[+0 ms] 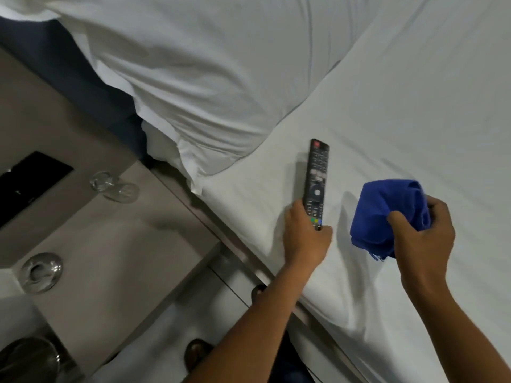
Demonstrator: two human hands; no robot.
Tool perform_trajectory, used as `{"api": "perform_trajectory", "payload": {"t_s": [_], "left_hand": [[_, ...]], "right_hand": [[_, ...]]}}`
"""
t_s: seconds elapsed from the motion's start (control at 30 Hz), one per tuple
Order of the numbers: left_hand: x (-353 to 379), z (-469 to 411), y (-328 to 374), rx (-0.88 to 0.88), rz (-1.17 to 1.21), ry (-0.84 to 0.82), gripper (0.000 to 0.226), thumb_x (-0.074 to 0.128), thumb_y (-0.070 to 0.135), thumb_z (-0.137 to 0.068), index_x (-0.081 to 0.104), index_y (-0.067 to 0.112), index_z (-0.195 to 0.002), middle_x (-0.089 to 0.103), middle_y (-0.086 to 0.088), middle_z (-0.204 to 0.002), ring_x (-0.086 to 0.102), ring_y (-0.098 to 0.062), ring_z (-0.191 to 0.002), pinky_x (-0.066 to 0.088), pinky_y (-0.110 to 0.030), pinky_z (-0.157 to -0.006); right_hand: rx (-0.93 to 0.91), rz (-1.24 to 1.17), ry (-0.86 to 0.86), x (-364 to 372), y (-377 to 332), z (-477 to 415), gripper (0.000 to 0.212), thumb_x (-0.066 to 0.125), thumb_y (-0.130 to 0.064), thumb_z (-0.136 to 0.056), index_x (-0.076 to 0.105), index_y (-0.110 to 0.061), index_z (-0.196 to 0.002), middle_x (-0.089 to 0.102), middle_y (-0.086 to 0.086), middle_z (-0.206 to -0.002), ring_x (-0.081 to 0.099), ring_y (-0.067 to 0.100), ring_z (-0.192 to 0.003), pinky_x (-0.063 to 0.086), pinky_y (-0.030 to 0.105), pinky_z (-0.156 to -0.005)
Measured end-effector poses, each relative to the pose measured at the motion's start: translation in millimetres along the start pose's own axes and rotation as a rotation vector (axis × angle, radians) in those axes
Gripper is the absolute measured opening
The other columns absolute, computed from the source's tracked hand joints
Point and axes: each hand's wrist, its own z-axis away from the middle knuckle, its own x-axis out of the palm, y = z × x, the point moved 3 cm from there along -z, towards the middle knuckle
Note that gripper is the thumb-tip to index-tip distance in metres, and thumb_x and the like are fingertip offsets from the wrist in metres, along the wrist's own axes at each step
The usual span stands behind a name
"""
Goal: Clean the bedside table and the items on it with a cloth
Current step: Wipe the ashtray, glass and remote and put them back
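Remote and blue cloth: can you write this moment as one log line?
left hand: holds remote over bed sheet | right hand: holds blue cloth | apart

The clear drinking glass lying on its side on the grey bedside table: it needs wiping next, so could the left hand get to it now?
Probably not yet: the left hand is gripping the black remote control over the white bed sheet; the path to the glass looks clear.

**A bedroom, likely a hotel room**

We stood beside a made bed [387, 106] with a taut white sheet and plump pillow [179, 73]. At its edge sat a grey bedside table [110, 244] carrying clear drinking glasses [116, 186], and a TV remote [315, 178] was there.
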Motion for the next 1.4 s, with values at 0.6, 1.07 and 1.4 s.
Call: {"api": "perform_trajectory", "payload": {"t_s": [0.6, 1.07, 1.4], "left_hand": [[-214.8, 94.2, -126.1, -0.145, 0.748, 0.115, 0.04, 0.051, 0.052, -0.09, 0.072, 0.025, -0.111, 0.077, -0.009, -0.101, 0.072, -0.017, -0.077, 0.058, -0.035, -0.064], [-294.5, 119.8, -184.3, -0.191, 1.393, 0.338, 0.052, 0.034, 0.046, -0.1, 0.062, 0.009, -0.125, 0.068, -0.008, -0.11, 0.068, -0.02, -0.096, 0.06, -0.032, -0.08], [-335.2, 155.5, -227.5, -0.169, 1.037, 0.425, 0.052, 0.083, 0.025, -0.069, 0.064, 0.03, -0.118, 0.076, 0.004, -0.099, 0.074, -0.026, -0.093, 0.058, -0.029, -0.065]], "right_hand": [[-0.652, 0.264, -0.939, 214.5, -90.3, 170.1, 0.053, 0.058, -0.007, -0.083, 0.052, -0.016, -0.135, 0.057, 0.004, -0.138, 0.055, 0.024, -0.122, 0.034, 0.016, -0.094], [-0.588, 0.167, -1.209, 207.5, -76.8, 311.0, 0.047, 0.055, -0.001, -0.08, 0.063, -0.022, -0.121, 0.065, -0.007, -0.078, 0.048, 0.005, -0.052, 0.043, 0.02, -0.057], [-0.532, 0.184, -0.99, 221.2, -80.6, 293.3, 0.023, 0.061, -0.014, -0.082, 0.064, -0.03, -0.099, 0.065, -0.002, -0.07, 0.058, 0.015, -0.06, 0.048, 0.029, -0.052]]}}
